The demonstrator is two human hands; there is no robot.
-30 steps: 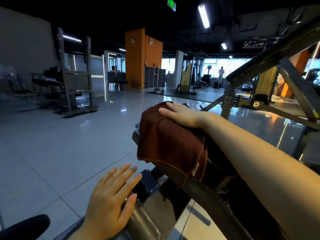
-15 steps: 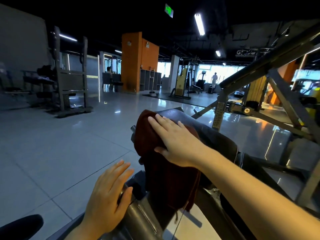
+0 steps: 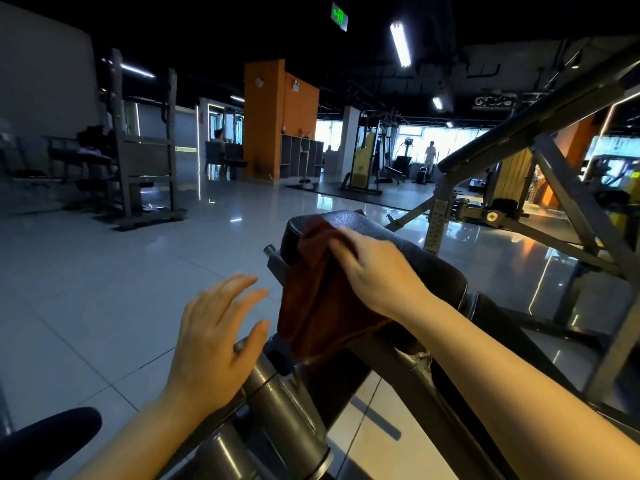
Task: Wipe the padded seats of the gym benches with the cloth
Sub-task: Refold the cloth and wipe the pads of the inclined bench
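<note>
A black padded seat (image 3: pixel 412 251) sits on a grey steel frame in the middle of the view. A dark red-brown cloth (image 3: pixel 311 299) hangs over the pad's left side and down its near edge. My right hand (image 3: pixel 377 271) lies on the cloth with fingers stretched out, pressing it against the pad. My left hand (image 3: pixel 214 334) hovers with spread fingers just left of the cloth, above a thick grey metal tube (image 3: pixel 277 403) of the frame, holding nothing.
A slanted steel frame (image 3: pixel 540 147) of the machine rises on the right. A weight rack (image 3: pixel 142 150) stands at the far left on the tiled floor. An orange pillar (image 3: pixel 273 119) and other machines stand far back. A black pad (image 3: pixel 45 438) shows at bottom left.
My right hand has drawn the cloth from the pad's top down towards me and to its left side, uncovering the far top. My left hand lifted slightly and spread its fingers.
</note>
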